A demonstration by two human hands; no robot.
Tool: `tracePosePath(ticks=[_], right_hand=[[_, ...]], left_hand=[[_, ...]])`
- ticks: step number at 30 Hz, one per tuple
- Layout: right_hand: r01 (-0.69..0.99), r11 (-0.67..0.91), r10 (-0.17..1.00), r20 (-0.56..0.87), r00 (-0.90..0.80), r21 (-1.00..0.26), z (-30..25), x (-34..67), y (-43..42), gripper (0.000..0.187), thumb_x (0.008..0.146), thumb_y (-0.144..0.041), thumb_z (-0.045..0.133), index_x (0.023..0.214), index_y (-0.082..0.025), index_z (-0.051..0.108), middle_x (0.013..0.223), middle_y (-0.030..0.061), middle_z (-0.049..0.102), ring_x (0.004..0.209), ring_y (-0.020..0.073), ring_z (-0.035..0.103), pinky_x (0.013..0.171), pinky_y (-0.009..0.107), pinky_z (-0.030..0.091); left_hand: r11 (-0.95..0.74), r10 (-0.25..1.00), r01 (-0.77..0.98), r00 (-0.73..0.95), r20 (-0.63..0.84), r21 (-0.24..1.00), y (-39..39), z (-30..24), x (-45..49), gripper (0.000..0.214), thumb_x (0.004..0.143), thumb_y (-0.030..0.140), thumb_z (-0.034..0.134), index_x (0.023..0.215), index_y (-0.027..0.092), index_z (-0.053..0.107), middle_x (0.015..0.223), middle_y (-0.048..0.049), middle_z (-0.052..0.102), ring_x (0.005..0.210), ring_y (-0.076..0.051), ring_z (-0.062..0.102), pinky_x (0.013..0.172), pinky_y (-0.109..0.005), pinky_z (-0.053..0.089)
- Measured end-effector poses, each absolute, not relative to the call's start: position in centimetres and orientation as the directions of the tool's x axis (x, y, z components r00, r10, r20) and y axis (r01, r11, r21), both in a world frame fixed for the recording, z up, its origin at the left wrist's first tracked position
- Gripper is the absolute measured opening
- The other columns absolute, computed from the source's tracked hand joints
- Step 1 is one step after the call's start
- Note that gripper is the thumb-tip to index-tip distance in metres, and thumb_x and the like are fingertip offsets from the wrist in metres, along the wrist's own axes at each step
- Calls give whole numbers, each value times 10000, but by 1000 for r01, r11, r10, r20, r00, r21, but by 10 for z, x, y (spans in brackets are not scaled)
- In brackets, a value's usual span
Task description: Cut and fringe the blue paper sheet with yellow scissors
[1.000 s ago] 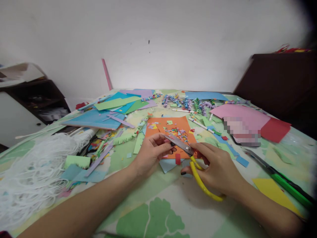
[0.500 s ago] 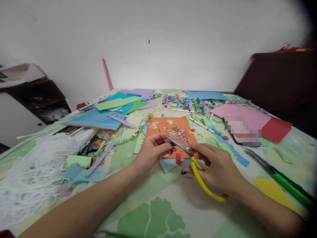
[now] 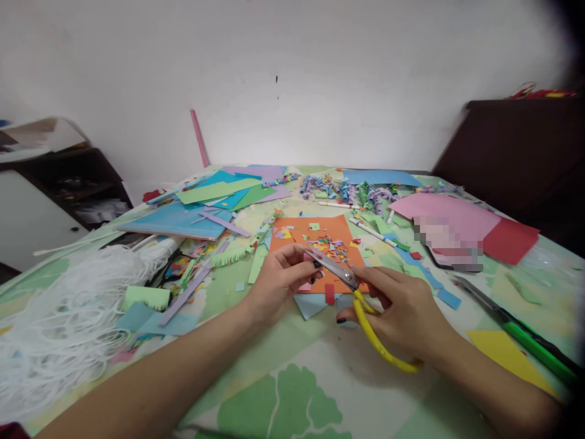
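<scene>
**Two hands and a pair of scissors over a paper-strewn bench**

Seen from the head camera. The right hand (image 3: 402, 305) has its grip closed around the yellow-handled scissors (image 3: 351, 280), its thumb and fingers about the handles near the pivot. The blades lie close together and point toward the left hand (image 3: 278, 280), whose fingers are bent inward beside the tips; whether this second grip pinches a scrap cannot be told, as the fingers and blades hide the spot.

The scissors appear over an orange sheet (image 3: 336, 225), on which small multicoloured clippings (image 3: 329, 246) are gathered just beyond the blades. A red scrap (image 3: 329, 294) lies at the sheet's near edge, and a pale blue piece of paper (image 3: 311, 306) projects from beneath it.

To the left, a heap of white cord (image 3: 59, 329) spreads near a small fringed green strip (image 3: 146, 297); farther back rests a blue pad (image 3: 176, 219). Along the far part of the bench (image 3: 256, 372) stand curled paper ornaments (image 3: 317, 186), with a white pen (image 3: 372, 231) nearer the orange sheet. To the right are a pink sheet (image 3: 443, 210), a red sheet (image 3: 510, 239) partly beside it, a green-handled cutting tool (image 3: 516, 332) and a yellow sheet (image 3: 509, 358).
</scene>
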State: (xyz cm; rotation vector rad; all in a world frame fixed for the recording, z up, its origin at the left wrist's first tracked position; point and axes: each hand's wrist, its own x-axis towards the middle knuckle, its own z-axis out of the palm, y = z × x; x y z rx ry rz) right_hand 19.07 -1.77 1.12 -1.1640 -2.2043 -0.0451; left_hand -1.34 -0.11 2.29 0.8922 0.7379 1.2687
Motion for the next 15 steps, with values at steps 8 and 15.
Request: tracePosePath(ticks=[8, 15], right_hand=[[749, 628, 702, 569, -427, -213, 13, 191, -18, 351, 840, -474, 599, 980, -162, 682, 758, 74, 698, 518, 160, 563, 505, 260, 394], [747, 628, 703, 570, -424, -218, 15, 190, -19, 341, 843, -478, 592, 932, -162, 687, 731, 69, 686, 495, 155, 540, 491, 261, 389]], left_hand=[[66, 987, -453, 163, 9, 889, 0, 22, -15, 139, 635, 159, 766, 744, 144, 682, 677, -2, 638, 602, -100, 571, 586, -227, 438], [69, 991, -442, 135, -10, 894, 0, 25, -16, 149, 611, 154, 768, 724, 146, 671, 642, 14, 604, 579, -88, 538, 566, -214, 405]])
